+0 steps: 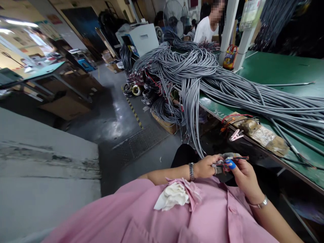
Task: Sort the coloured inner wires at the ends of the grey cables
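Note:
My left hand (204, 166), with a metal watch at its wrist, is closed in front of my body on the thin red and black wires (222, 165) of a cable end. My right hand (245, 175) meets it from the right, thumb and fingers pinched on the same wires. Blue tape (230, 164) wraps the right thumb tip. Grey coverings show around some fingertips, and the fingers hide most of what lies between them. A hanging bundle of grey cables (193, 111) drops from the bench edge just beyond the left hand.
A green workbench (278, 69) carries a large pile of grey cables (182, 64). At its edge are a taped cardboard piece (270, 138) and a pink clip (236, 135). Cable coils (168, 113) sit below. A grey-white panel (48, 175) stands at left. A person in white (204, 29) is behind the bench.

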`<state>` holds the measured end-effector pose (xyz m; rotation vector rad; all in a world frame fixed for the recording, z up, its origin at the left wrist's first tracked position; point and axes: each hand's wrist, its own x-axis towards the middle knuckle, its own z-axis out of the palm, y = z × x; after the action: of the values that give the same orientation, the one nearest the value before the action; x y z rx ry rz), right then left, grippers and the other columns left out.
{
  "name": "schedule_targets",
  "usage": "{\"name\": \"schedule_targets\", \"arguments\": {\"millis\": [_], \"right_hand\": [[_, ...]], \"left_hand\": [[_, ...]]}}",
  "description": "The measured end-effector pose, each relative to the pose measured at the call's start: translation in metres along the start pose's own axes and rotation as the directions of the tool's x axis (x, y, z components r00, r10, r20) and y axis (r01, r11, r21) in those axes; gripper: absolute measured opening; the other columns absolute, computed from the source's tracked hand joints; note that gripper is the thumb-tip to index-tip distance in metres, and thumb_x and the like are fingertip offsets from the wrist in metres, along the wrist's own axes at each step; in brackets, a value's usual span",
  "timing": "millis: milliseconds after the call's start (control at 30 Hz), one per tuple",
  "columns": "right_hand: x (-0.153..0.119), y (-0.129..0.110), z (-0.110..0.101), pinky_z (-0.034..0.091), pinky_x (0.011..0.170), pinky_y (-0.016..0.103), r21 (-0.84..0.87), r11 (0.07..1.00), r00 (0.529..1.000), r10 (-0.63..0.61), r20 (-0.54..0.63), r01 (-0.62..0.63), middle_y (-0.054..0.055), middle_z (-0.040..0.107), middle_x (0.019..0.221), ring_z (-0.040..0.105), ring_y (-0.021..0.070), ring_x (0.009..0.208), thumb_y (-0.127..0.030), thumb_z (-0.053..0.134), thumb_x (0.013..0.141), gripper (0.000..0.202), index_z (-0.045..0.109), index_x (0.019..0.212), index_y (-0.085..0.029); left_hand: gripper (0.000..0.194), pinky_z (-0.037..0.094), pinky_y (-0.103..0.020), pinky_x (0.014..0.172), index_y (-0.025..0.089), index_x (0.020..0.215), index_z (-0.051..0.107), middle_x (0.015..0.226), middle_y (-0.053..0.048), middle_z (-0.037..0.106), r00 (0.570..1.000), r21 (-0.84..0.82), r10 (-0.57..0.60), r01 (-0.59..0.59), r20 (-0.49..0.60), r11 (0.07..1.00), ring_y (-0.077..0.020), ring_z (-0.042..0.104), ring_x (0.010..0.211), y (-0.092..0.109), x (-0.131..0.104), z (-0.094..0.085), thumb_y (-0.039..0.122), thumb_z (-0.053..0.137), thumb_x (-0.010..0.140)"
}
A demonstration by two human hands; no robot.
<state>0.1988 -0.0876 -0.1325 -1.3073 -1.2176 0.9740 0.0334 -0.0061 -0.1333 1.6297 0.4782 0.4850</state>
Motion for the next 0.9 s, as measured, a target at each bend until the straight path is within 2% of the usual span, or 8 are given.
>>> {"name": "schedule_targets", "arguments": {"millis": [100, 200, 300, 367, 467, 567, 700, 900], "right_hand": [[-0.003, -0.005, -0.002, 0.048, 0.060, 0.028, 0.102, 0.995, 0.997, 0.016, -0.079, -0.008, 0.003, 0.067, 0.080, 0.056, 0.0137, 0.060, -0.035, 0.056, 0.090, 0.016, 0.059, 0.099, -0.023], [-0.001, -0.011, -0.009, 0.043, 0.056, 0.027, 0.155, 0.988, 0.973, 0.023, -0.228, 0.012, 0.005, 0.066, 0.094, 0.051, 0.0109, 0.058, -0.035, 0.057, 0.089, 0.015, 0.058, 0.096, -0.022], [0.002, -0.010, -0.021, 0.042, 0.057, 0.027, 0.126, 0.992, 0.939, 0.020, -0.344, 0.025, 0.005, 0.065, 0.095, 0.050, 0.0107, 0.059, -0.035, 0.059, 0.088, 0.015, 0.059, 0.095, -0.022], [0.005, -0.007, -0.026, 0.042, 0.058, 0.027, 0.089, 0.996, 0.935, 0.028, -0.352, 0.004, 0.005, 0.066, 0.093, 0.050, 0.0111, 0.060, -0.036, 0.060, 0.087, 0.017, 0.061, 0.096, -0.022], [0.010, 0.000, -0.020, 0.042, 0.058, 0.027, 0.101, 0.991, 0.969, 0.113, -0.219, -0.093, 0.006, 0.068, 0.090, 0.051, 0.0118, 0.060, -0.037, 0.064, 0.084, 0.020, 0.062, 0.096, -0.021], [0.018, 0.003, 0.000, 0.041, 0.055, 0.026, 0.242, 0.950, 0.974, 0.218, -0.053, -0.200, 0.005, 0.069, 0.084, 0.050, 0.0108, 0.057, -0.038, 0.067, 0.081, 0.021, 0.061, 0.089, -0.020], [0.025, 0.002, 0.021, 0.035, 0.047, 0.022, 0.391, 0.888, 0.966, 0.259, 0.004, -0.240, -0.002, 0.060, 0.060, 0.046, 0.0082, 0.047, -0.038, 0.075, 0.072, 0.028, 0.056, 0.081, -0.019], [0.015, 0.008, 0.018, 0.035, 0.045, 0.021, 0.335, 0.902, 0.955, 0.296, -0.018, -0.274, -0.005, 0.053, 0.053, 0.047, 0.0082, 0.045, -0.039, 0.078, 0.068, 0.032, 0.057, 0.081, -0.019]], "left_hand": [[0.041, 0.048, -0.029, 0.082, 0.015, 0.113, 0.063, 0.102, -0.010, 0.067, 0.998, -0.104, 0.021, -0.015, 0.056, 0.995, -0.0197, 0.063, 0.090, 0.011, -0.009, -0.003, 0.044, 0.059, 0.084], [0.044, 0.048, -0.029, 0.080, 0.015, 0.116, 0.062, 0.111, -0.013, 0.066, 0.994, -0.239, 0.014, -0.038, -0.105, 0.970, -0.0209, 0.063, 0.098, 0.015, -0.021, -0.011, 0.047, 0.054, 0.087], [0.043, 0.043, -0.021, 0.053, 0.014, 0.112, 0.062, 0.092, -0.010, 0.069, 0.943, -0.306, -0.108, 0.008, -0.314, 0.952, -0.0120, 0.064, 0.064, 0.010, -0.031, -0.024, 0.049, 0.053, 0.087], [0.042, 0.030, -0.018, 0.040, 0.013, 0.108, 0.063, 0.070, -0.003, 0.065, 0.889, -0.285, -0.191, 0.072, -0.416, 0.956, -0.0052, 0.048, 0.040, 0.005, -0.034, -0.033, 0.049, 0.053, 0.087], [0.043, 0.021, -0.019, 0.036, 0.012, 0.099, 0.065, 0.062, -0.001, 0.061, 0.843, -0.299, -0.217, 0.071, -0.492, 0.952, -0.0038, 0.039, 0.035, 0.002, -0.030, -0.042, 0.050, 0.053, 0.086], [0.044, 0.024, -0.019, 0.040, 0.012, 0.101, 0.066, 0.070, -0.004, 0.063, 0.882, -0.288, -0.172, 0.043, -0.438, 0.957, -0.0048, 0.041, 0.043, 0.011, -0.015, -0.042, 0.051, 0.056, 0.084], [0.044, 0.042, -0.022, 0.063, 0.013, 0.104, 0.066, 0.083, -0.006, 0.064, 0.975, -0.182, -0.086, 0.049, -0.206, 0.982, -0.0119, 0.055, 0.069, 0.033, 0.007, -0.032, 0.045, 0.071, 0.074], [0.036, 0.040, -0.023, 0.067, 0.012, 0.079, 0.064, 0.075, -0.001, 0.055, 0.975, -0.062, -0.070, 0.058, -0.211, 0.996, -0.0118, 0.048, 0.071, 0.032, 0.020, -0.017, 0.045, 0.074, 0.069]]}}
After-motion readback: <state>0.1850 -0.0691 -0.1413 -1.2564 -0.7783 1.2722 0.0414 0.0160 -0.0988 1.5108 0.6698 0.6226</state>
